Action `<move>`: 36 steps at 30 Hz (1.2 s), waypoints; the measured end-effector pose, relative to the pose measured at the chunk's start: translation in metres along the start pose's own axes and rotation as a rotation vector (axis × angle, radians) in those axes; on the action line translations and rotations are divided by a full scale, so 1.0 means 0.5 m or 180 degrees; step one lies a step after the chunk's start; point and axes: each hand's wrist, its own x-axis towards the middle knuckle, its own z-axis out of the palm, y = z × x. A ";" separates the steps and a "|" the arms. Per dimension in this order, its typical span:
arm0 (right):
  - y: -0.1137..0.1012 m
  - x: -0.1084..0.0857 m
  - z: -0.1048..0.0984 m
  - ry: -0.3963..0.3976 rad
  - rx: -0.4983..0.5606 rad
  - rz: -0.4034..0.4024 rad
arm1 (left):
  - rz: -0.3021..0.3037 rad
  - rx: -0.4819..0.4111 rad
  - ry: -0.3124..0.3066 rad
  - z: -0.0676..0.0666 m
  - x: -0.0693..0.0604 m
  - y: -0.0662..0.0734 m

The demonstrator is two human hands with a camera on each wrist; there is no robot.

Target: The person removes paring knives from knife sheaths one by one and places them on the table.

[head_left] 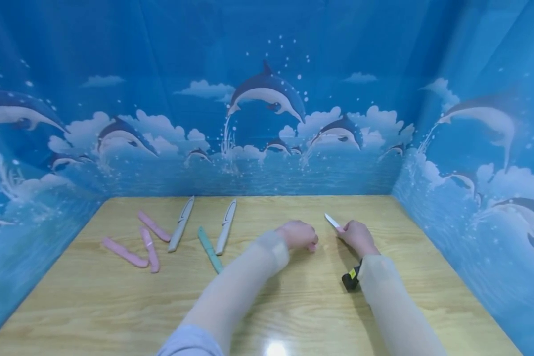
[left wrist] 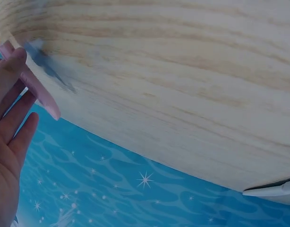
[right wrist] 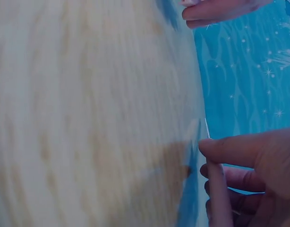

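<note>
The left hand point(head_left: 297, 234) pinches a slim, pink, curved piece point(left wrist: 39, 90). To its right, the right hand point(head_left: 358, 237) pinches a pink-handled knife point(right wrist: 219, 198), its pale blade point(head_left: 331, 220) jutting ahead.

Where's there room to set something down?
The table is bare in front of the pink pieces, left of the left arm, and between the right hand and right edge. Back left is crowded: pink pieces, grey knives, green piece.
</note>
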 end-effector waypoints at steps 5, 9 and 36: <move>0.006 0.000 0.001 0.0012 0.0053 0.0006 | -0.0063 -0.0078 -0.0082 -0.006 0.016 0.004; 0.008 0.003 0.004 0.0009 0.0093 0.0047 | 0.0028 0.0278 -0.0158 -0.010 0.033 0.012; 0.009 0.003 0.012 -0.0002 -0.0116 0.0104 | 0.0433 0.1513 -0.0166 0.006 0.063 0.037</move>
